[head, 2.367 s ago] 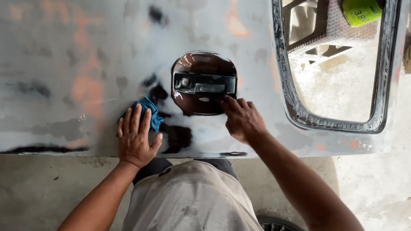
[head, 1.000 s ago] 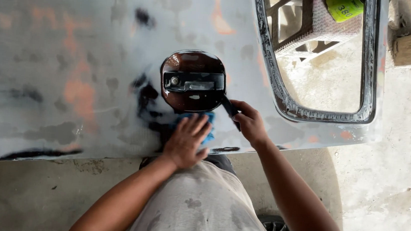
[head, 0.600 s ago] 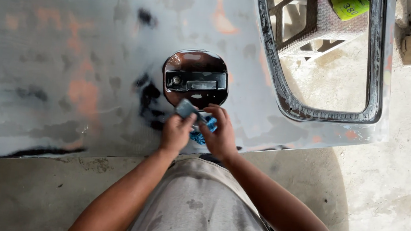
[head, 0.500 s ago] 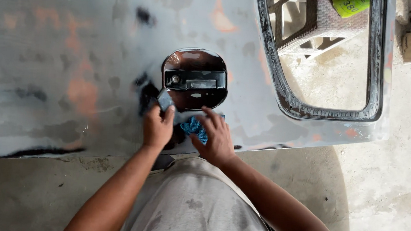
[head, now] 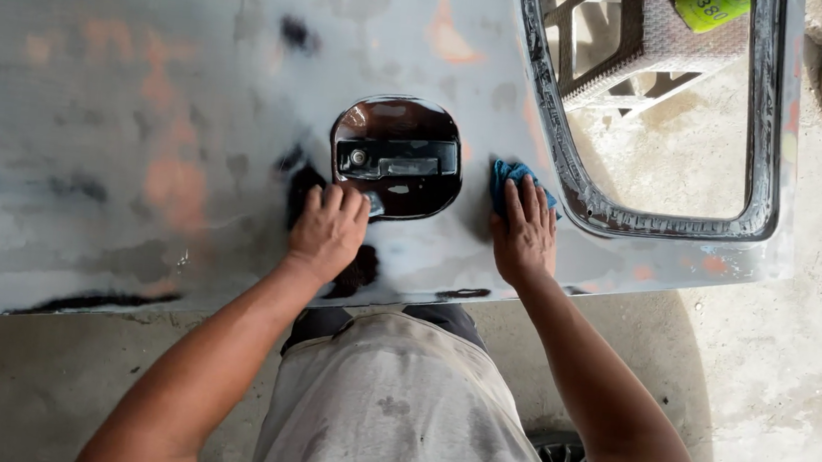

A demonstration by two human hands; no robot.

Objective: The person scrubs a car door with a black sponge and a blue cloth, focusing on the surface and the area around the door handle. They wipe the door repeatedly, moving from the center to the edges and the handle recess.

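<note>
Your right hand lies flat, fingers spread, pressing a blue cloth onto the grey, sanded metal car panel, between the dark oval handle recess and the window opening's frame. Your left hand rests palm-down, fingers loosely together, at the recess's lower-left edge, gripping nothing.

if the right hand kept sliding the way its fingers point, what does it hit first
Probably the dark window frame of the grey panel. The right hand lies flat on a blue cloth, fingers aimed up the panel, and the frame's edge runs just past the cloth.
</note>
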